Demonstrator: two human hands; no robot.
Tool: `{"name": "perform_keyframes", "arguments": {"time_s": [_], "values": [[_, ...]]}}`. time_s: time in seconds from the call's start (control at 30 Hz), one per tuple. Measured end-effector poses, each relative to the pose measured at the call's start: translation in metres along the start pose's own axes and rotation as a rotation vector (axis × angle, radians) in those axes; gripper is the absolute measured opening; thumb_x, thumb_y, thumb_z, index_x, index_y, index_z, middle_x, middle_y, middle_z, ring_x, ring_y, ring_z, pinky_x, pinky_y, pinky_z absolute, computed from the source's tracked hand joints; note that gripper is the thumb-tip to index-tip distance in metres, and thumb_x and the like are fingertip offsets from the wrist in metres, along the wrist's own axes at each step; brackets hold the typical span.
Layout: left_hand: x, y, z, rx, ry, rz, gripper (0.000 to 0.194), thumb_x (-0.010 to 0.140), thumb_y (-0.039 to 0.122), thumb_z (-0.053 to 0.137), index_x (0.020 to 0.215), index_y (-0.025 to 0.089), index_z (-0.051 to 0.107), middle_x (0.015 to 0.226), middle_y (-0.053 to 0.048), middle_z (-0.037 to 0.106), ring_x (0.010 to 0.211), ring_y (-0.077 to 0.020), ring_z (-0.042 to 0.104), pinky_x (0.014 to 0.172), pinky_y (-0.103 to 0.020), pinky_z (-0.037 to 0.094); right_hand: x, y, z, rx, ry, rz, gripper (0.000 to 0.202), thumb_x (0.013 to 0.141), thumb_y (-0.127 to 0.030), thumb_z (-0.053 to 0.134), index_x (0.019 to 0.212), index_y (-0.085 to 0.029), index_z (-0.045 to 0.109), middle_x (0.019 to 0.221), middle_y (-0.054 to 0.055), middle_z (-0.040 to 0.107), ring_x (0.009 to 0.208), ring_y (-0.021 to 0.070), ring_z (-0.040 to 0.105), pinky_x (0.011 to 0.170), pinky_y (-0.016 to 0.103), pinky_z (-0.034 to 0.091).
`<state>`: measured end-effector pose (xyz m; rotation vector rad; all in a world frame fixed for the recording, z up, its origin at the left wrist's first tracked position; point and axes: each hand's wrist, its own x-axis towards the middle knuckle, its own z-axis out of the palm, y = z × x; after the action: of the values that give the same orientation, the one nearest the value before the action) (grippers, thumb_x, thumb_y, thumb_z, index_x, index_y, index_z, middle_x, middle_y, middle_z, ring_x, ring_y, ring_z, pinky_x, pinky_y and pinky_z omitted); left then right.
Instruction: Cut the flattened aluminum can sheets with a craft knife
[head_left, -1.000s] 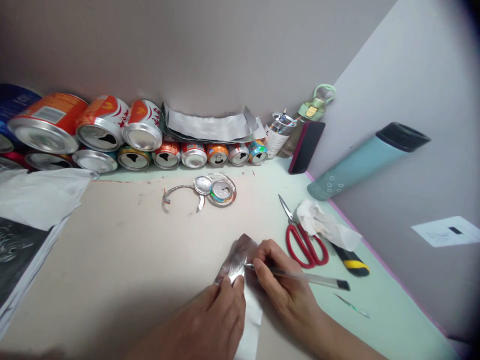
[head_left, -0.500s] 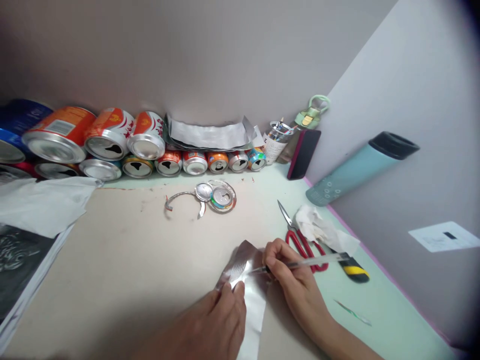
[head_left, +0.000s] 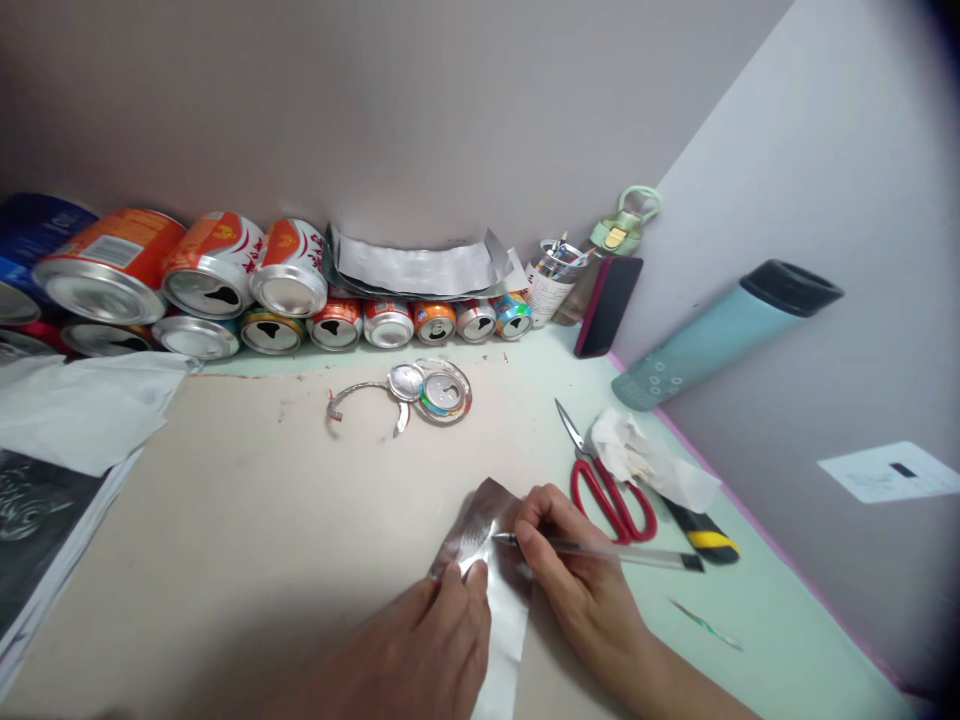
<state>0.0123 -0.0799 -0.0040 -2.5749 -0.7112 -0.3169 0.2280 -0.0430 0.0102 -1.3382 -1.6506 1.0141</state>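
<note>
Metal sheet [head_left: 487,570], shiny and thin, lay flat on the big tan board [head_left: 240,520] right in front of me, with its far end curling up. Soda cans [head_left: 225,290] were piled on their sides along the wall, with more silver sheets [head_left: 420,265] on top of them. A teal bottle [head_left: 720,335] leaned in the corner. My left hand [head_left: 435,650] pressed its fingertips down on the sheet and held it flat. My right hand [head_left: 577,580] had its fingers pinched tight around a clear pen [head_left: 600,550], and the tip touched the sheet. Red scissors [head_left: 611,490] lay just beside that hand, next to a crumpled tissue [head_left: 645,455]. Cut can tops [head_left: 435,390] sat farther back.
</note>
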Motion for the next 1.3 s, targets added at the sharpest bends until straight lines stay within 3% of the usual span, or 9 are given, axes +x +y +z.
{"name": "perform_keyframes", "arguments": {"time_s": [0.43, 0.67, 1.0, 1.3], "values": [[0.0025, -0.0043, -0.0041, -0.011, -0.005, 0.017, 0.036, 0.100, 0.021, 0.046, 0.127, 0.020, 0.071, 0.128, -0.004, 0.071, 0.119, -0.0211, 0.059, 0.104, -0.033, 0.038, 0.0027, 0.0004, 0.0023, -0.069, -0.055, -0.012, 0.025, 0.102, -0.029, 0.048, 0.078, -0.023, 0.047, 0.069, -0.003, 0.046, 0.061, 0.0138, 0.039, 0.054, 0.026, 0.034], [0.0062, -0.0024, -0.0057, -0.149, 0.042, -0.082, 0.032, 0.101, 0.018, 0.048, 0.120, 0.017, 0.074, 0.121, -0.005, 0.075, 0.115, -0.0203, 0.058, 0.104, -0.032, 0.035, -0.0003, -0.0026, 0.0001, -0.102, -0.086, -0.061, 0.027, 0.104, -0.027, 0.046, 0.078, -0.023, 0.044, 0.072, -0.004, 0.045, 0.063, 0.0138, 0.039, 0.056, 0.026, 0.033], [0.0067, -0.0032, -0.0061, -0.138, 0.063, -0.071, 0.031, 0.098, 0.013, 0.053, 0.119, 0.017, 0.075, 0.121, -0.005, 0.075, 0.114, -0.0208, 0.059, 0.101, -0.033, 0.037, 0.0016, -0.0008, 0.0007, -0.016, -0.018, -0.017, 0.026, 0.102, -0.030, 0.049, 0.078, -0.022, 0.049, 0.072, -0.003, 0.047, 0.063, 0.0143, 0.040, 0.056, 0.027, 0.034], [0.0082, -0.0016, -0.0078, -0.187, 0.051, -0.090, 0.031, 0.101, 0.015, 0.049, 0.119, 0.016, 0.074, 0.121, -0.005, 0.076, 0.115, -0.0203, 0.058, 0.102, -0.032, 0.036, 0.0021, -0.0030, 0.0033, -0.061, -0.040, 0.003, 0.024, 0.101, -0.027, 0.048, 0.077, -0.023, 0.047, 0.069, -0.004, 0.045, 0.060, 0.0137, 0.039, 0.054, 0.027, 0.034]]}}
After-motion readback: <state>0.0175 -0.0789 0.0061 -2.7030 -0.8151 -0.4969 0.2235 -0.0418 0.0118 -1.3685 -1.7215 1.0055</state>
